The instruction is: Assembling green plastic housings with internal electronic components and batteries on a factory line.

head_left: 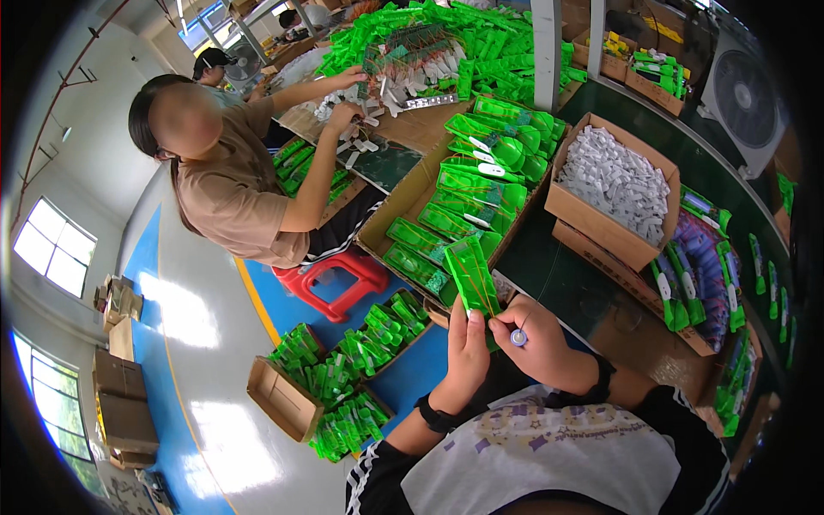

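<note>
In front of my chest I hold a long, translucent green plastic casing (pixel 469 268) with thin orange wires along it. My left hand (pixel 466 356) is closed on its lower end, thumb on top. My right hand (pixel 539 343) is closed beside it, fingertips at the casing's lower edge by the wires. Out of that fist pokes the round, pale blue-and-white end of a slim tool (pixel 518 337); its other end is hidden. Just beyond is an open carton (pixel 402 203) with rows of similar green casings (pixel 468 193), some with white parts and wires.
To the right stands a carton (pixel 601 225) full of small white plastic pieces (pixel 614 180). Past it lie packaged green items (pixel 687 279). Lower left, boxes hold more green casings (pixel 348 373). A co-worker on a red stool (pixel 343 287) handles white parts before a green heap (pixel 498 43).
</note>
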{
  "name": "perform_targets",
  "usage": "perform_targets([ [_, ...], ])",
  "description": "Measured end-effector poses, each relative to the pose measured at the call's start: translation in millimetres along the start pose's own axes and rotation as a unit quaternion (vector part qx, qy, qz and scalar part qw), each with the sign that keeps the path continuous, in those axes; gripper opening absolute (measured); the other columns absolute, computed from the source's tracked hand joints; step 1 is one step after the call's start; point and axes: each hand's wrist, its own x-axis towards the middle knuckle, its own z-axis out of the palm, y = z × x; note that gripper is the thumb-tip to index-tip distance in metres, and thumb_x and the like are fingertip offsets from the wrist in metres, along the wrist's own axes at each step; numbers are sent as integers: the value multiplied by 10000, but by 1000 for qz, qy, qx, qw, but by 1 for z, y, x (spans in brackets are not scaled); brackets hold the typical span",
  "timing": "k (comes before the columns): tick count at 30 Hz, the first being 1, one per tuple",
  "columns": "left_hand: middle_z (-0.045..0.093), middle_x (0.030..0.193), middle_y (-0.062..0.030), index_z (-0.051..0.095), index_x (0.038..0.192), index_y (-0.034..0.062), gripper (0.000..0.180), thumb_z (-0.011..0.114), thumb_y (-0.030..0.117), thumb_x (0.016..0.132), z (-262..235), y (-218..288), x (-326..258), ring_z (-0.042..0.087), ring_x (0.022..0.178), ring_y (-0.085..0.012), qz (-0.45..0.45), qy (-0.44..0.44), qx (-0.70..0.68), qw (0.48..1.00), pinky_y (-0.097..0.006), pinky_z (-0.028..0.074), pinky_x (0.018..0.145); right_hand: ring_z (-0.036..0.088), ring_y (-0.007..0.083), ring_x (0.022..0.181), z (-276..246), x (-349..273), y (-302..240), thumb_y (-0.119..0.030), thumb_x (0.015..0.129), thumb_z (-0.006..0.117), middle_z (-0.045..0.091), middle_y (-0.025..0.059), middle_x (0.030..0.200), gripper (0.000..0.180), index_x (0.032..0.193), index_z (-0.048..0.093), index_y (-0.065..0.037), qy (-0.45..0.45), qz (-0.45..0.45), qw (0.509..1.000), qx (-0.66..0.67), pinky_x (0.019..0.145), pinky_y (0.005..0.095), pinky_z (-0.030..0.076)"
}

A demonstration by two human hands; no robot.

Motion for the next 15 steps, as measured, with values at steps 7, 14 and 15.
perform_targets([
  [7, 541, 1006, -113, 413, 1161, 14, 360, 306, 275, 937, 6, 20, 15, 533, 911, -182, -38, 12, -53, 998, -301, 436, 793, 505, 233, 553, 2, 10, -2, -11, 632, 671, 483, 57, 654, 209, 762, 516, -64, 15, -84, 989, -123, 480, 330, 389],
  [14, 549, 969, -107, 411, 1165, 12, 385, 404, 211, 835, 12, 27, 16, 540, 842, -168, -78, -1, -73, 994, -284, 444, 728, 489, 185, 545, -5, 4, -3, -81, 604, 661, 440, 16, 645, 211, 731, 493, -93, 13, -107, 980, -169, 469, 305, 375],
  [15, 549, 969, -106, 410, 1163, 11, 387, 409, 168, 809, 13, 28, 17, 540, 827, -162, -82, -11, -79, 993, -280, 446, 712, 487, 184, 550, -5, 4, -3, -94, 603, 654, 427, 15, 644, 202, 721, 490, -94, 15, -111, 978, -178, 471, 303, 372],
])
